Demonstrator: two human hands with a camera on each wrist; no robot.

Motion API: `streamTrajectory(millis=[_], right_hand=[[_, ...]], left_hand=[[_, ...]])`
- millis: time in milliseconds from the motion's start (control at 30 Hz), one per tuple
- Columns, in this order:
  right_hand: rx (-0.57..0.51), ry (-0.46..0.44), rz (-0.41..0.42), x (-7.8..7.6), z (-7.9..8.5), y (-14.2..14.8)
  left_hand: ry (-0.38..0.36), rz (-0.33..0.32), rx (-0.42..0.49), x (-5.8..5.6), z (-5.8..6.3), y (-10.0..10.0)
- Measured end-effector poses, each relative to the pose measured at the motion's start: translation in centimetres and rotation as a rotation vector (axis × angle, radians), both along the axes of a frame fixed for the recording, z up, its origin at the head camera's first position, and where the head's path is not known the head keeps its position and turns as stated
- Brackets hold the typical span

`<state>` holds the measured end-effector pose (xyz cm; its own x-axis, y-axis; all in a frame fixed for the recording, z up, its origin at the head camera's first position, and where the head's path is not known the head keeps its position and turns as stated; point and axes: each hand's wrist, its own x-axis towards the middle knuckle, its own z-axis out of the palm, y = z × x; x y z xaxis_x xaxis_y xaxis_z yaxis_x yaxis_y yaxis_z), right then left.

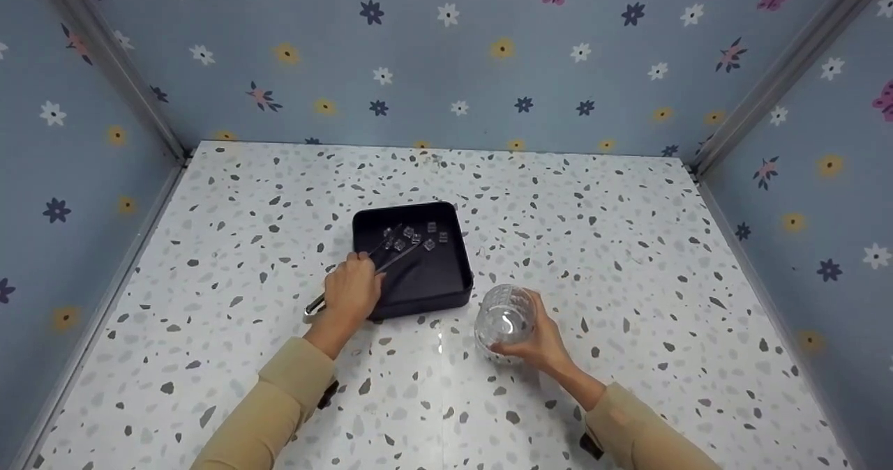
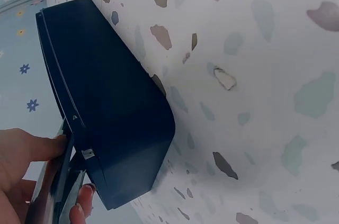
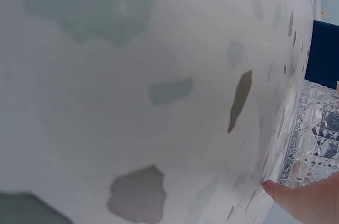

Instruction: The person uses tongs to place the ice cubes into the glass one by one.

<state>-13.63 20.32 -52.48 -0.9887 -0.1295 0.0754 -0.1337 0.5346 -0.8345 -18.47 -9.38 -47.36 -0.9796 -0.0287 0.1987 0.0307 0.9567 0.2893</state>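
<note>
My left hand (image 1: 351, 289) grips a pair of metal tongs (image 1: 315, 308) at the near left side of a black square tray (image 1: 436, 282). The tong arms reach over the rim, their tips among several small clear cubes (image 1: 429, 245) towards the back of the tray. In the left wrist view, thumb and fingers squeeze the tongs from both sides, close to the tray's corner. My right hand (image 1: 544, 341) holds a clear patterned glass (image 1: 504, 316) from its right side, just right of the tray. The right wrist view shows its faceted wall (image 3: 315, 139) and my thumb low beside it.
A white speckled tabletop (image 1: 593, 247) lies under everything. Blue flowered panels (image 1: 418, 72) enclose it at the back, left and right, joined by grey metal corner posts (image 1: 774, 65).
</note>
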Motion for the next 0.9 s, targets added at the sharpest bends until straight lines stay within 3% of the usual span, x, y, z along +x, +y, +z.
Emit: streamTrajectory(millis=[300,900], right_hand=[[-0.025,0.027,0.020,0.08,-0.45,0.12],[0.028,0.012,-0.007,-0.11,-0.33,0.14]], left_hand=[[-0.029,-0.019,-0.069,-0.38,-0.04,0.22],[-0.030,-0.028,-0.027,-0.83,-0.27,0.28]])
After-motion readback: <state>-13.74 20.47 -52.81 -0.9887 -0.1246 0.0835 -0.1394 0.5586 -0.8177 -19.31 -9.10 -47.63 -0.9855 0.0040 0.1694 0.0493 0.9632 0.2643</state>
